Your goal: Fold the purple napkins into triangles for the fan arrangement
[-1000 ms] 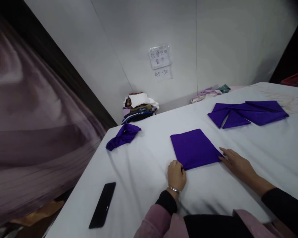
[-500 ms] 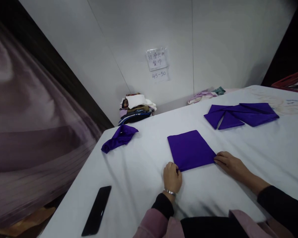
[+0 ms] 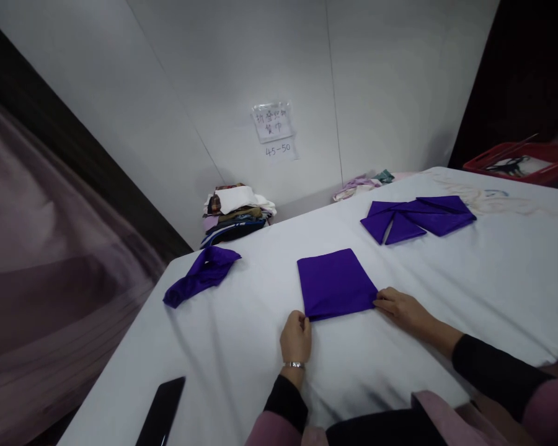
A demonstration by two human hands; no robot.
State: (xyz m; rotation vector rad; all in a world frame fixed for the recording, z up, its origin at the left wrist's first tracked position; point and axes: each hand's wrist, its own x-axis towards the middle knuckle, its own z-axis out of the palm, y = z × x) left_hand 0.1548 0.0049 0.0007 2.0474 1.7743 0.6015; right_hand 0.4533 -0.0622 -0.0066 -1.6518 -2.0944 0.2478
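Observation:
A purple cloth napkin point(image 3: 337, 284), folded into a square, lies flat on the white-covered table point(image 3: 242, 371). My left hand point(image 3: 296, 337), with a metal bracelet at the wrist, pinches its near left corner. At the near right corner, the fingers of my right hand point(image 3: 400, 308) are closed on the edge. Beyond my right hand lie folded purple napkins point(image 3: 421, 217) with pointed flaps, partly overlapping. Another purple napkin point(image 3: 202, 274) rests crumpled near the table's left edge.
A black phone point(image 3: 162, 412) lies at the front left. Stacked folded cloths point(image 3: 236, 214) stand by the wall below a paper sign point(image 3: 273, 127). More cloths point(image 3: 360, 186) and a red basket point(image 3: 521, 162) are at the back right. A draped curtain point(image 3: 51, 279) hangs at the left.
The camera view has shifted to the right, so things appear farther left. Both hands keep hold of the square napkin's near corners, and it looks unchanged.

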